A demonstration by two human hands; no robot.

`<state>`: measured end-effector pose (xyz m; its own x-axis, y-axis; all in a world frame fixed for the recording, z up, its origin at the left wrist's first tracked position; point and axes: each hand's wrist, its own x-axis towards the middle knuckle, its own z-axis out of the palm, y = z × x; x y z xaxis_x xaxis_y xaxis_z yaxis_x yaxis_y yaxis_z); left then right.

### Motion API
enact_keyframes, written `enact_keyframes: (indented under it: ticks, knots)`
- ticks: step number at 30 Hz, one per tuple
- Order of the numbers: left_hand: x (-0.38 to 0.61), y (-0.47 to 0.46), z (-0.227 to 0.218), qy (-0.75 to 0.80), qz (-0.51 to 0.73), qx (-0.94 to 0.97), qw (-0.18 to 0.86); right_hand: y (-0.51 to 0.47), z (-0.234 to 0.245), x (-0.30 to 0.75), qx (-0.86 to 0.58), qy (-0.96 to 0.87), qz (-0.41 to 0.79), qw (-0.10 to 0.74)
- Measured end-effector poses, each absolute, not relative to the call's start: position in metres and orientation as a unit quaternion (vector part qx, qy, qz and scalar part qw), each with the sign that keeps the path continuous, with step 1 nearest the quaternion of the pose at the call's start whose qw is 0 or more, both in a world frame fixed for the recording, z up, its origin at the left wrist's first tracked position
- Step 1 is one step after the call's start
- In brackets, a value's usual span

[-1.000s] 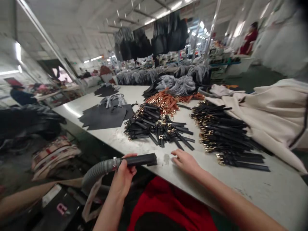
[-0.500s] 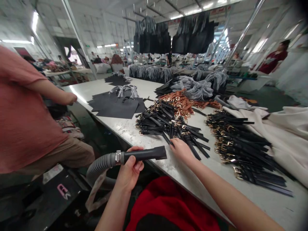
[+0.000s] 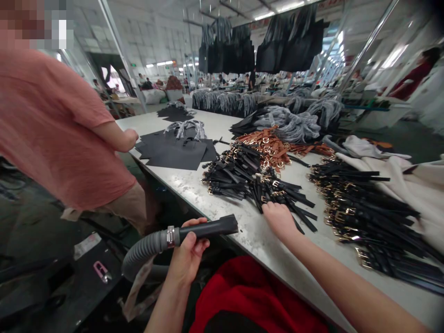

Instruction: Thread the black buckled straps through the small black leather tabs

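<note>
My left hand [image 3: 189, 249] is closed around a black hose nozzle [image 3: 208, 229], its flattened end pointing right over the table's edge. A metal clamp [image 3: 170, 237] joins it to a grey corrugated hose [image 3: 145, 249] that curls down to the left. My right hand [image 3: 279, 219] is at the near side of a heap of black straps [image 3: 229, 175] with gold buckles. Its fingers are closed on a black strap [image 3: 258, 200], with the fingertips partly hidden by the hand.
Another pile of black buckled straps [image 3: 347, 203] lies right, beside cream cloth [image 3: 409, 185]. Behind are brown straps [image 3: 268, 148] and wrapped grey handles [image 3: 291, 122]. Flat black panels [image 3: 173, 150] lie left on the white table [image 3: 180, 180]. A person in a pink shirt [image 3: 69, 125] stands left.
My view has turned and shifted slightly, so the table's contents sit differently. My right hand stays at the strap heap, a little nearer the buckles. The person at left has come further into view.
</note>
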<state>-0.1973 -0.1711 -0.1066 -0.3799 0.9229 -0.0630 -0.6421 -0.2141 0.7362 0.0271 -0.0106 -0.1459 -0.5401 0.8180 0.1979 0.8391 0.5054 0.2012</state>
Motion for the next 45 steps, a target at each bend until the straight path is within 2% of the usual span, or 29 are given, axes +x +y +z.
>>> enact_keyframes:
  ticks: [9,18,28,33,37,41,45]
  knots:
    - [-0.182,-0.16,-0.12,0.363,0.713,0.187,0.57,-0.074,-0.163,0.129,-0.45,-0.883,-0.135,0.012]
    - [-0.178,-0.161,-0.124,0.355,0.723,0.171,0.567,-0.089,-0.168,0.164,-0.409,-0.889,-0.203,0.031]
    - [-0.169,-0.159,-0.121,0.356,0.709,0.172,0.584,-0.125,-0.164,0.21,-0.442,-0.874,-0.204,0.017]
    - [-0.154,-0.148,-0.121,0.351,0.697,0.179,0.598,-0.124,-0.164,0.208,-0.484,-0.861,-0.151,0.037]
    - [-0.137,-0.136,-0.119,0.343,0.692,0.188,0.607,-0.106,-0.17,0.177,-0.517,-0.85,-0.038,0.093]
    - [-0.123,-0.128,-0.113,0.337,0.684,0.196,0.617,-0.083,-0.173,0.146,-0.546,-0.83,0.06,0.095]
    - [-0.119,-0.127,-0.106,0.339,0.686,0.19,0.615,-0.074,-0.174,0.137,-0.536,-0.834,0.052,0.118]
